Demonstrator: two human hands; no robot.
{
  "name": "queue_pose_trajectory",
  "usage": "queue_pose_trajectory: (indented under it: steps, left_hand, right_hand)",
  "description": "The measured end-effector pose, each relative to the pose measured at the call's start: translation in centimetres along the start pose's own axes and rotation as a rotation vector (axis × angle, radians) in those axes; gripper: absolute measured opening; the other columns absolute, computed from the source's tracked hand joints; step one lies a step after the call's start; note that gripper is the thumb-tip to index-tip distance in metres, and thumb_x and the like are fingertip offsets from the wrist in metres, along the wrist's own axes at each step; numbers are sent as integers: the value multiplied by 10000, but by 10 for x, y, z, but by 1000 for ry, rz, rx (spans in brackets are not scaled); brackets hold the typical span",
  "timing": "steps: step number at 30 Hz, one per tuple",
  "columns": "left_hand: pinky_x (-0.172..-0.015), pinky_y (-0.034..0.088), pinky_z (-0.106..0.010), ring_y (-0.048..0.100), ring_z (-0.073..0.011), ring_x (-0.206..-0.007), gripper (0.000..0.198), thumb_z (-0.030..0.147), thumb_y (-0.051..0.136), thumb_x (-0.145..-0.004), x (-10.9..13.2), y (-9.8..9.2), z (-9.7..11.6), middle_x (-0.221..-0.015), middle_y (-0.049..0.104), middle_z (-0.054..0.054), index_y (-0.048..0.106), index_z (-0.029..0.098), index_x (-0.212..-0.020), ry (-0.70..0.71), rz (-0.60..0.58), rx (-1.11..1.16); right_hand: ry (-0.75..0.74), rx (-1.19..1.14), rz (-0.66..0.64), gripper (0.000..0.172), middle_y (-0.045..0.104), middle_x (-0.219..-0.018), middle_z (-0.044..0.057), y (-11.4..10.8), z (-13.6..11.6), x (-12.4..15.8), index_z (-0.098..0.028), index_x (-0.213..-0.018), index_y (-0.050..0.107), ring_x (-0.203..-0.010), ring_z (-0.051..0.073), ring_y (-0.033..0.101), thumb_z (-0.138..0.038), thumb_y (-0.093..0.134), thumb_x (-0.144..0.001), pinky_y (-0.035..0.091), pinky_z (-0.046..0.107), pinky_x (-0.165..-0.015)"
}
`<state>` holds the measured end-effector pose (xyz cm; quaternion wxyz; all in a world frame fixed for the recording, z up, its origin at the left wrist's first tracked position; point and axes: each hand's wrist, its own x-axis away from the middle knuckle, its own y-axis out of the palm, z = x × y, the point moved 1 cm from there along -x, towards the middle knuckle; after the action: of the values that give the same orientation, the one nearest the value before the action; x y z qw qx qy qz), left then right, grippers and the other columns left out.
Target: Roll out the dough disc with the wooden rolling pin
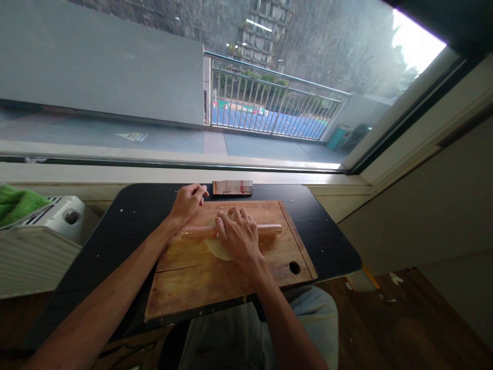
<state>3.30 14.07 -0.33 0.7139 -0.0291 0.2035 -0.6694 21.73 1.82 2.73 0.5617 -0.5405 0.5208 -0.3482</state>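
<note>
Rolling pin (270,229) lies left to right across middle of wooden board (181,294), thin dough (219,250) under it, showing mostly on near side. Right hand (239,235) palm down over pin, fingers loosely spread, laid on top rather than wrapped round. Left hand (188,201) by board's far left edge, fingers loosely curled; palm hidden, cannot tell if anything inside. Board sits on black table (334,251). Phone (232,188) just beyond board, near table's far edge.
</note>
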Motion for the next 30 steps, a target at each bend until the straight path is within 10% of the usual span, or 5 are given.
queue_pose_trajectory:
  steps: [15,21,30]
  left_hand:
    - [-579,383,-310,519,-159,-509,434,578,586,-915,-1,0,-2,-545,610,-2,722,210,-729,5,1,-25]
    - [-578,382,-310,519,-157,-505,428,572,589,-919,-1,0,-3,-546,613,1,724,209,-736,4,-5,-24]
    - [-579,389,-308,523,-154,-502,419,566,599,-917,-1,0,-2,-546,611,5,720,208,-737,-4,-3,-7]
  right_hand:
    - [-48,-5,-17,360,706,-1317,58,-1,0,2,-339,-1278,748,-1220,258,599,-461,415,-1215,499,401,-1057]
    - [-29,-34,19,443,712,-1394,71,-1,1,5,-336,-1558,638,-1256,264,611,-472,386,-1219,500,424,-1077]
    - [-13,-10,20,345,731,-1322,64,-2,-3,2,-290,-1277,745,-1215,256,631,-428,438,-1204,495,401,-1041]
